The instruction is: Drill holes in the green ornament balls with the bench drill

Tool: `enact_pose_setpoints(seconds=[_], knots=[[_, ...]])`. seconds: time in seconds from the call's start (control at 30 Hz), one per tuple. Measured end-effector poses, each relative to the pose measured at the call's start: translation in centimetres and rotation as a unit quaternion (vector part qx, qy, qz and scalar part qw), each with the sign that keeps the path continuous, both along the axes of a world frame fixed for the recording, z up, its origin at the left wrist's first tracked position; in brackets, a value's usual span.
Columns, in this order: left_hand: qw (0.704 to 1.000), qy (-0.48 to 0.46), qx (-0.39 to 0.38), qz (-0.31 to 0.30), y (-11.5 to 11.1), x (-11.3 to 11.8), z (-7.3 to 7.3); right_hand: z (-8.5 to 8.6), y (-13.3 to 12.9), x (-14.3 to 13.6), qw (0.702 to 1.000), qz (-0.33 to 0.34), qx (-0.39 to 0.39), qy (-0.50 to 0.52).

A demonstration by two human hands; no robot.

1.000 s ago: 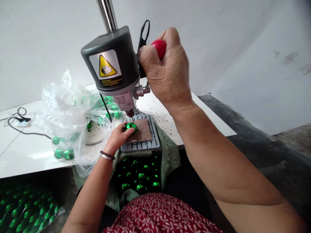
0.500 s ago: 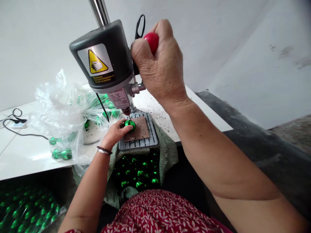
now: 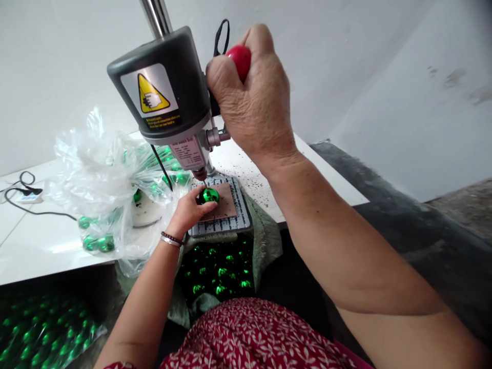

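Observation:
My left hand grips a shiny green ball between thumb and fingers. The ball rests on a brown board that lies on the drill's ribbed grey base plate. Directly above the ball is the thin bit under the chuck of a bench drill; whether the bit touches the ball I cannot tell. Up at the drill's side, my right hand is wrapped round the red knob of its lever. Dark shavings are scattered on the board and plate.
A clear plastic bag with green balls spreads left of the drill. Loose green balls lie on the white table. Below the plate, an open sack holds many more. A power strip with a black cord sits far left.
My left hand has moved slightly right with the green ball, and the ball has turned in its grip. My right hand stays on the red knob.

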State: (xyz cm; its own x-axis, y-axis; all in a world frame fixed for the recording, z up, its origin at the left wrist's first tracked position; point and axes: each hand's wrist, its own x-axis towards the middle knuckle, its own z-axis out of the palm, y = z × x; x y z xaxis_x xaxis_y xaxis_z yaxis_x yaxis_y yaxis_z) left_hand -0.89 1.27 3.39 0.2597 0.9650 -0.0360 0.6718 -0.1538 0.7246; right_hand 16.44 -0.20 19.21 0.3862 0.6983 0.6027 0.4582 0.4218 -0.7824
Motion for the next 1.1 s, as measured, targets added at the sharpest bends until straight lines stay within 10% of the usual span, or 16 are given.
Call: enact_pose_setpoints(seconds=[1.1], knots=[[0.997, -0.073, -0.014, 0.016, -0.6, 0.5, -2.3, -6.7, -4.3, 0.0, 0.983, -0.088, 0.109, -0.116]])
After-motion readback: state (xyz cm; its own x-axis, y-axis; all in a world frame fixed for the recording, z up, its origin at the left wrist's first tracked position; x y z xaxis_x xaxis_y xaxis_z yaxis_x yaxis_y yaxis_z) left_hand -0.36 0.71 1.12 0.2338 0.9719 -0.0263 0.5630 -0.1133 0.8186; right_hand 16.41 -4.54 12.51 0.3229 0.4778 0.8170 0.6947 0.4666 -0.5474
